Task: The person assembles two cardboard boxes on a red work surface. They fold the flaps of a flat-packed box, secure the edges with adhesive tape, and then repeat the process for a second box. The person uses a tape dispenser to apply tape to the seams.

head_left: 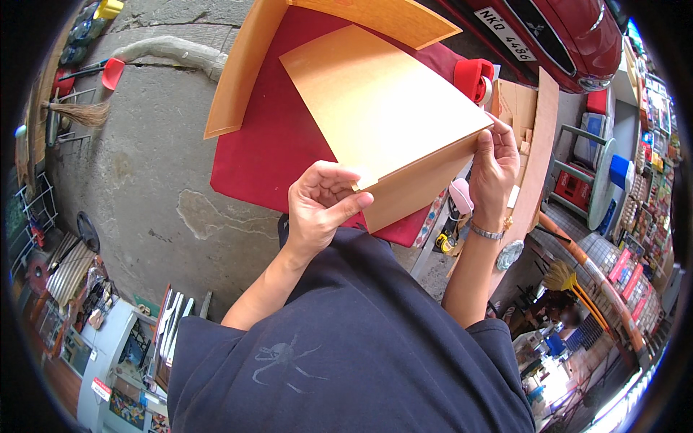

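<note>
Two thin tan boards meet along a straight edge in front of me. The upper board slopes away over the red-covered tabletop, and the lower board hangs down from the near edge. My left hand is closed on the left corner, thumb below and fingers curled behind a small pale strip at the end. At the opposite corner my right hand pinches the boards between thumb and fingers. Behind them, a tall tan panel and another tan panel stand on edge on the red surface, forming a corner.
A red tape dispenser sits by the table's right side. Beside it runs a bench with a long wooden board, a pink rounded object and a yellow tape measure. A dark red car stands close behind; a broom lies left.
</note>
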A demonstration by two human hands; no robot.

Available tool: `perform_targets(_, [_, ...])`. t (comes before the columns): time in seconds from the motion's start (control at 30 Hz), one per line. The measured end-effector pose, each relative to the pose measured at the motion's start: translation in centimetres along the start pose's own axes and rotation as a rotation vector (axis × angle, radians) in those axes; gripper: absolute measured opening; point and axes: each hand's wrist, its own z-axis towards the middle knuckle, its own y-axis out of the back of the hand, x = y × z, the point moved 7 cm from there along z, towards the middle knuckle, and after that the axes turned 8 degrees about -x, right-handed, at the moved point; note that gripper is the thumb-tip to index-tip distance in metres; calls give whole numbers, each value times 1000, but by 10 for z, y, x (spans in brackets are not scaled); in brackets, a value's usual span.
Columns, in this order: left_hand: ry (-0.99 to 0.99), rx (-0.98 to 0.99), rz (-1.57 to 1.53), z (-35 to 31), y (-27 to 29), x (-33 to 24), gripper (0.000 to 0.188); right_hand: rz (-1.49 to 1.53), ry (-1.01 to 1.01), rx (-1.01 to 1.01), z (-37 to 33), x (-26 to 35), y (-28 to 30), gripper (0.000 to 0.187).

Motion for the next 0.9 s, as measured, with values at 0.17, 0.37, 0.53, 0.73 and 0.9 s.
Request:
perform_targets(0.17, [-45,32,-23,1,-1,-1,26,16,-4,-4,0,1,-1,33])
perform_targets(0.37, [-110,34,12,3,0,-5,22,31,3,-15,2,3,-2,32])
perform_targets(0.53, [-153,69,46,2,1,-7,21,49,9,-25,0,6,-7,32])
perform_targets(0.73, [-150,82,1,3,0,-8,21,50,26,-56,-1,8,-7,32])
perform_targets(0.9, [-129,100,-39,4,1,-7,21,40,30,-34,0,5,-2,32])
